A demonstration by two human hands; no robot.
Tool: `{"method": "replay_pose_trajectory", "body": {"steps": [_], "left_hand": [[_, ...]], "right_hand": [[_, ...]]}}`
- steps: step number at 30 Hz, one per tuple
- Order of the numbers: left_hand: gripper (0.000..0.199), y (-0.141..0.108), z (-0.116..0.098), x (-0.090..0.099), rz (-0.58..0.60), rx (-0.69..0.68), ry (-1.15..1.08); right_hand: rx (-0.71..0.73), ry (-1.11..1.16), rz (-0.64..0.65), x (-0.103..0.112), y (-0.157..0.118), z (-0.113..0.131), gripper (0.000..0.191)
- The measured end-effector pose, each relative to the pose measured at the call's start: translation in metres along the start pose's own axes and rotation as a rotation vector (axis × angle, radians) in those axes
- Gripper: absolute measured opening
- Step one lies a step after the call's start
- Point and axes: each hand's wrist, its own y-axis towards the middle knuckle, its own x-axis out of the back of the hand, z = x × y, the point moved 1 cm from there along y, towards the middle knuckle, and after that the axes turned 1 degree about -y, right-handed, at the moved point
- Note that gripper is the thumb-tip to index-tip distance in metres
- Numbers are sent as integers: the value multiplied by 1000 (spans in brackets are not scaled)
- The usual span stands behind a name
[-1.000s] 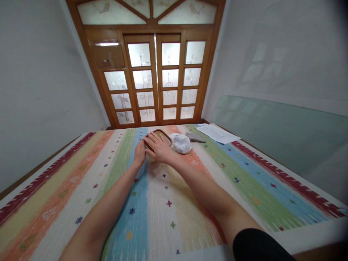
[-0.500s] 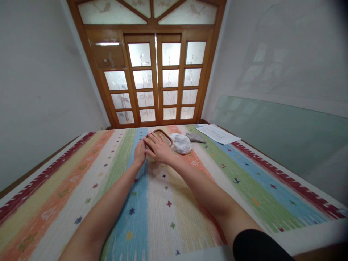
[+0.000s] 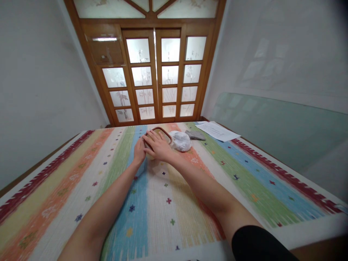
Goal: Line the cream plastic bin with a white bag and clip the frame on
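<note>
A clear container with a brown rim (image 3: 164, 129) stands toward the far side of the striped cloth. My left hand (image 3: 139, 150) rests against its left side, fingers wrapped round the edge. Across its top lies my right hand (image 3: 157, 145), palm down with the fingers spread over the rim. The hands hide much of the container, so its contents cannot be made out. Just right of it sits a crumpled white plastic bag or cover (image 3: 180, 141), and beyond that a folded grey cloth (image 3: 195, 135).
White printed sheets (image 3: 218, 131) lie at the far right of the table. The striped tablecloth (image 3: 160, 217) covers the table. Wooden doors with glass panes (image 3: 170, 74) stand behind it, and a glass sheet (image 3: 282, 127) leans on the right wall.
The whole view has shifted slightly, with the table and doors a little higher in the picture. My hands keep nearly the same place on the container.
</note>
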Motion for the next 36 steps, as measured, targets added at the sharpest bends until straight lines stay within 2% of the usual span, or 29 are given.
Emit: {"method": "replay_pose_trajectory", "body": {"steps": [7,19,27,36], "left_hand": [[49,-1,-12,1,-4,16,6],[50,-1,-10,2,26,-24,3],[47,0,-6,1,21,-12,33],[48,-1,-10,2,7,-12,15]], "right_hand": [[-5,-7,2,-1,-1,1,65],[-10,4,11,-2,0,0,66],[-39,7,9,-3,1,1,55],[-36,6,6,0,1,3,55]]}}
